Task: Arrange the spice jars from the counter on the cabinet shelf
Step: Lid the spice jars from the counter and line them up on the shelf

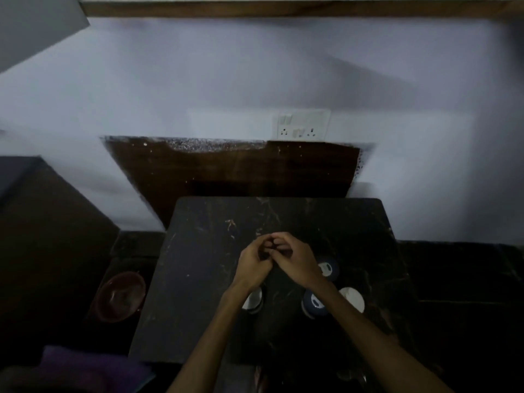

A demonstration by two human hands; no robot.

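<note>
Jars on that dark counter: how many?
4: one under the left wrist, one beside the right hand, two by the right forearm. Arms may hide more.

spice jars: 4 | hands: 2 | bowl: 1 | socket plate: 1

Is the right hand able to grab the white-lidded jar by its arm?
Probably yes. The right hand is clasped with the left hand, holding nothing visible, and the white-lidded jar stands uncovered on the dark stone counter, just right of the forearm.

Counter dark veined stone, matt w/ scuffs; shelf edge wood; bowl glossy.
</note>
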